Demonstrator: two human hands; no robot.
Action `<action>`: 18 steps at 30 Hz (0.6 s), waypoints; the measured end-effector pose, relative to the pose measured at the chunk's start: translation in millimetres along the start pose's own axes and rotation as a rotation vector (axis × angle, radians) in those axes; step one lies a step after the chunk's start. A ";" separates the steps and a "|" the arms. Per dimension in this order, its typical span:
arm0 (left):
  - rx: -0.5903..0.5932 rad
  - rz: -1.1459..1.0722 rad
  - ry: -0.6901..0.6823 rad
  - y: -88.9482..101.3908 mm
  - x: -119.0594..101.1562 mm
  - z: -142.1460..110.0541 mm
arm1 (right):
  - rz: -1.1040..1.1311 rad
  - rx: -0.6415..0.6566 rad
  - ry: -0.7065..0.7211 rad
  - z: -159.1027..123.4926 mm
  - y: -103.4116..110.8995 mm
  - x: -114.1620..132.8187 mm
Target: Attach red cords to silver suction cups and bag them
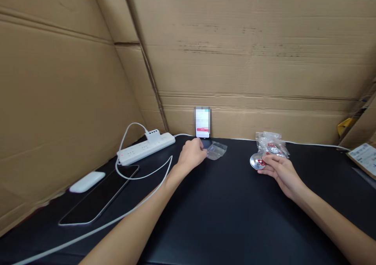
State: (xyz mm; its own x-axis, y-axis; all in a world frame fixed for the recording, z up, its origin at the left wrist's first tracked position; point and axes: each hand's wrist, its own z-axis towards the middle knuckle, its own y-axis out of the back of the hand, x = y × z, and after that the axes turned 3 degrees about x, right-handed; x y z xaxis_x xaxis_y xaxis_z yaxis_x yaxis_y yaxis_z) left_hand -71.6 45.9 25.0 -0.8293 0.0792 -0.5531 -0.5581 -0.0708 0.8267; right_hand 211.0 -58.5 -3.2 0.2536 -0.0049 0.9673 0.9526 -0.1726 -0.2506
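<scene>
My right hand [280,173] pinches a round silver disc [256,161] with a red emblem, holding it by its right side. Just behind it lie clear plastic bags [266,138], with more shiny discs bearing red marks [273,149] inside or under the plastic. My left hand [191,154] is closed at the left edge of a flat clear plastic bag [217,150]; its fingertips are partly hidden. Directly beyond that hand, a phone [202,122] with a lit screen stands upright against the cardboard.
On the left are a white power strip [147,148] with a charger [152,136], a dark tablet [98,198] and a white case [87,182]. A white cable [96,229] crosses by my left forearm. Cardboard walls [249,61] enclose the black table [229,218]; a labelled package [364,159] lies right.
</scene>
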 end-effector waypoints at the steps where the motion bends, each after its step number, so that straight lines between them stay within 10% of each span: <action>1: -0.016 0.054 0.014 3.5 -0.4 -1.4 | -0.008 0.011 0.003 -0.6 -0.4 0.5; 9: -0.204 0.488 -0.227 17.4 -14.0 -15.5 | -0.038 0.042 0.017 -1.2 -2.5 1.5; 13: 0.058 0.386 -0.578 4.8 -11.7 -15.9 | -0.043 0.048 0.024 -2.1 -2.6 1.8; 18: 0.089 0.507 -0.539 -7.7 -5.0 -17.3 | -0.055 0.039 0.017 -1.1 -1.4 1.0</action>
State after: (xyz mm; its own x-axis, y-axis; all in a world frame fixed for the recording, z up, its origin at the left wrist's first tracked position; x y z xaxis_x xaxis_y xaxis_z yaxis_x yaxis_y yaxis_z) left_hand -63.7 28.8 19.6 -0.8439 0.5364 0.0070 -0.0869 -0.1496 0.9849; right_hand 209.8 -59.3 -1.8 0.1978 -0.0131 0.9802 0.9710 -0.1343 -0.1977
